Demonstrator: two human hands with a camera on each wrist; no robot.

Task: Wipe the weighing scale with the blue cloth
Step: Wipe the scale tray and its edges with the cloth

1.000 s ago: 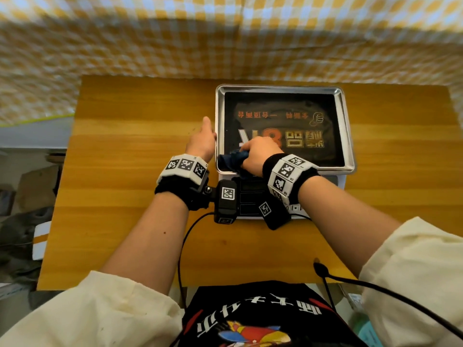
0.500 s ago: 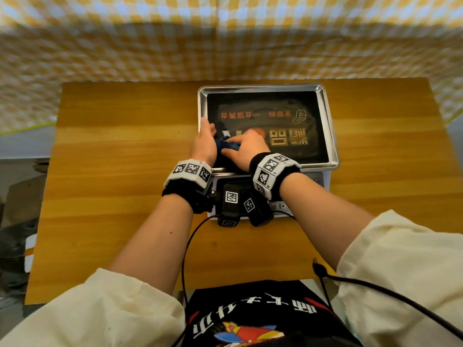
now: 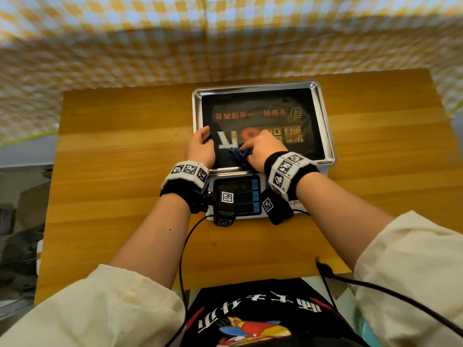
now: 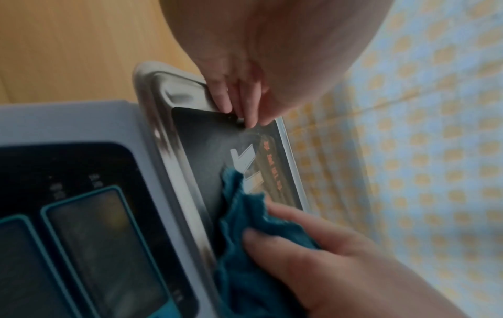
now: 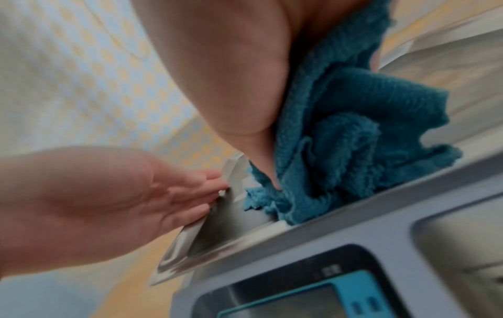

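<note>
Blue terry fabric, the blue cloth [image 3: 240, 156], is bunched on the near left part of the platter of the weighing scale [image 3: 323, 126], where it is pressed down by the right hand [image 3: 263, 152]. In the right wrist view the thumb and curled fingers of that hand are seen closed round the crumpled cloth, part of which spills over the platter's near rim toward the display panel [image 3: 244, 196]. The left hand [image 3: 200, 149] is laid at the platter's left edge; in the left wrist view its fingers [image 4: 239, 101] are seen roughly straight, with the tips set against the steel rim, so that the scale appears to be steadied rather than gripped. The scale itself stands on the wooden table [image 3: 112, 171], toward its far side, with the checked cloth backdrop [image 3: 150, 46] behind it. The wiping step is judged to be under way, with only the near left area of the dark platter covered at this moment. For the next move, a stroke across the platter toward its right and far portions would be called for, with pressure kept even, the cloth kept bundled under the palm, and the rim held firm by the left hand so that the scale is not pushed along the table.
</note>
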